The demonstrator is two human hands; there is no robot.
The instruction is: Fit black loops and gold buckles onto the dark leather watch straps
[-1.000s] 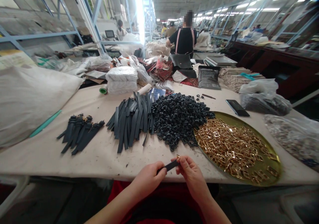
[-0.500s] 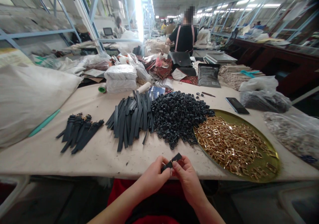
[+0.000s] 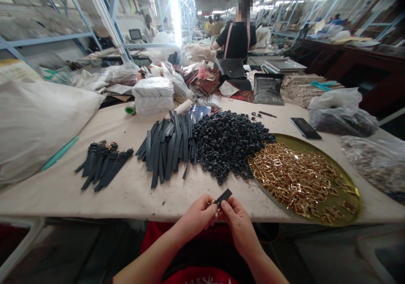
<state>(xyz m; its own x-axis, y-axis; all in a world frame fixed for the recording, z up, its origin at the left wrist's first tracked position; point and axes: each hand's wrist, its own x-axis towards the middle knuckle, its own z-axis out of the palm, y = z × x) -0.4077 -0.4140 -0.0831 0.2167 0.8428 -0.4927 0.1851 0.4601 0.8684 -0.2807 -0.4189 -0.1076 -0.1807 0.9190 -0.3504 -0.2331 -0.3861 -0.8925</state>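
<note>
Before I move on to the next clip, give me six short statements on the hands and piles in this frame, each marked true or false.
1. The left hand and right hand both grip one dark strap. True.
2. Gold buckles lie in a tray. True.
3. The right hand is inside the tray. False: it is on the dark strap, apart from the tray.
4. Black loops lie between the loose strips and the tray. True.
5. The loose strips lie right of the tray. False: they lie left of it.
6. The left hand is empty. False: it grips the dark strap.
</note>
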